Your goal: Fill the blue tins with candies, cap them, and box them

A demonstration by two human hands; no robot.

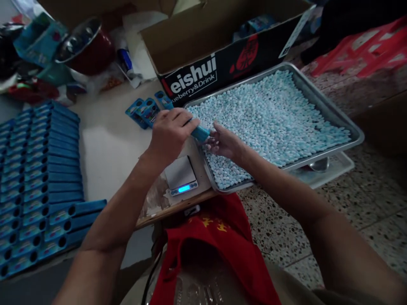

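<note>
Over the table, my left hand (173, 127) is closed around a small blue box (201, 134), which is tilted with one end toward the tray. My right hand (224, 142) is at that end, palm partly up, fingers loosely curled and thumb apart from them. Whether candies lie in its fingers is hard to make out. Beneath it, a metal tray (330, 109) holds a layer of small pale blue and white candies (254, 114). A small digital scale (180, 174) with a lit blue display sits below my hands. Several blue boxes (144, 111) lie just beyond my left hand.
Stacked rows of blue boxes (41, 169) fill the table's left side. Behind the tray stands a large open carton (190, 78). A red bowl (92, 51) is at the back left. The tray's right part overhangs the table above a translucent lid or tray (341, 167).
</note>
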